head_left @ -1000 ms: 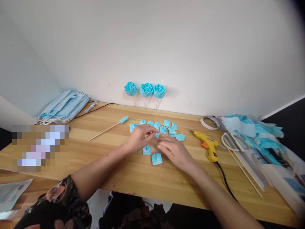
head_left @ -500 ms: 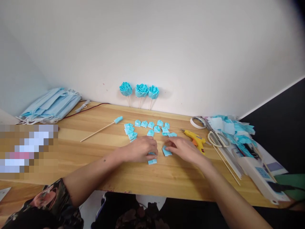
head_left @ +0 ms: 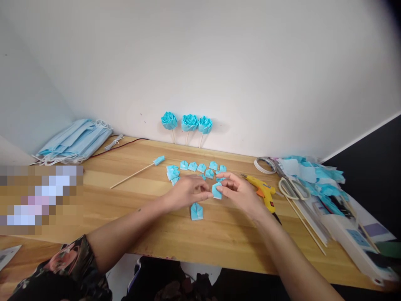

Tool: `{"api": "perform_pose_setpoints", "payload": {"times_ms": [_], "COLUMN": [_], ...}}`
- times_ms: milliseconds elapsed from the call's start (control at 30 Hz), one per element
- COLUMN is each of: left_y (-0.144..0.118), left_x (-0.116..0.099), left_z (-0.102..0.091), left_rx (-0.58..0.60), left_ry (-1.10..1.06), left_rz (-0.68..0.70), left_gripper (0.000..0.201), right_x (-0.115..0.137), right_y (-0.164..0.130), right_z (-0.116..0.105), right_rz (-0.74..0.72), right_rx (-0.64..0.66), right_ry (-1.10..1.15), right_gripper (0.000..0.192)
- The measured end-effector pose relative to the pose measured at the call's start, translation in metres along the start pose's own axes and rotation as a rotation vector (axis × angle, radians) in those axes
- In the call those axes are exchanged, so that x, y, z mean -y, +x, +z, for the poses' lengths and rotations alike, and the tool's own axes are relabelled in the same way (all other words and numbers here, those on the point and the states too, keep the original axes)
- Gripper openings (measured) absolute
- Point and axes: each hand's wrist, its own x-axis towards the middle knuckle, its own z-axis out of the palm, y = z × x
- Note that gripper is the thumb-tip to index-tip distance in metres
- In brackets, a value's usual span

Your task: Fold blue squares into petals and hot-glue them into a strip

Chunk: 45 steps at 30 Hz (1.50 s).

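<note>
My right hand pinches a folded light-blue petal piece between thumb and fingers, a little above the table. My left hand is beside it, its thumb tip close to the piece's left edge; whether they touch is hard to tell. The left fingers are slightly curled and apart, with nothing visible in them. Just below the left hand lies another folded petal. Several more folded petals are spread beyond my hands, some partly covered by my fingers.
A stick with a blue tip lies left. Blue flowers on sticks lean against the wall. Stacked face masks are at far left. To the right are a yellow glue gun, tape roll, scissors, blue scraps and a power strip.
My right hand has lifted a petal piece off the table. My left hand has moved up and right toward it, leaving one petal uncovered below. The view has shifted slightly.
</note>
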Motion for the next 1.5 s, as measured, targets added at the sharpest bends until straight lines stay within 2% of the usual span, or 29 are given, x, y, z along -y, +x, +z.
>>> {"api": "perform_pose_setpoints", "payload": {"times_ms": [167,267,433,500,600,700,800,867,967,1067,1200,1333,1500], "left_y": [0.002,0.001,0.000,0.000,0.003,0.005,0.007,0.007,0.007,0.006,0.006,0.006,0.007], "left_x": [0.000,0.000,0.000,0.002,0.008,0.015,0.018,0.018,0.016,0.013,0.010,0.009,0.014], "left_z": [-0.004,-0.007,-0.008,-0.007,-0.005,-0.004,-0.005,-0.005,-0.007,-0.009,-0.010,-0.012,-0.015], "left_rx": [0.023,0.069,0.119,0.117,0.025,-0.089,-0.153,-0.185,-0.213,-0.221,-0.232,-0.279,-0.369], "left_ry": [-0.362,-0.442,-0.455,-0.434,-0.375,-0.322,-0.319,-0.317,-0.312,-0.310,-0.312,-0.301,-0.309], "left_rz": [-0.203,-0.214,-0.179,-0.168,-0.181,-0.193,-0.221,-0.249,-0.276,-0.308,-0.328,-0.312,-0.294], "left_gripper": [0.019,0.023,0.027,0.027,0.029,0.029,0.029,0.029,0.029,0.028,0.027,0.029,0.031], "right_x": [0.010,0.012,0.016,0.019,0.021,0.015,0.006,0.002,0.002,0.008,0.008,-0.009,-0.015], "right_y": [0.000,0.001,0.001,-0.002,-0.012,-0.024,-0.034,-0.039,-0.041,-0.036,-0.024,-0.010,0.008], "right_z": [0.008,0.003,0.002,0.002,-0.005,-0.008,0.002,0.012,0.016,-0.002,-0.041,-0.056,-0.042], "right_rz": [-0.057,-0.105,-0.244,-0.276,-0.174,0.013,0.126,0.110,-0.049,-0.181,-0.198,-0.122,-0.109], "right_rx": [-0.019,-0.032,0.116,0.130,0.134,0.262,0.345,0.306,0.175,0.010,-0.230,-0.275,-0.209], "right_ry": [0.027,0.017,-0.110,-0.102,-0.144,-0.246,-0.305,-0.388,-0.579,-0.706,-0.849,-1.007,-1.065], "right_gripper": [0.033,0.035,0.018,0.017,0.019,0.020,0.018,0.016,0.019,0.022,0.022,0.023,0.023]}}
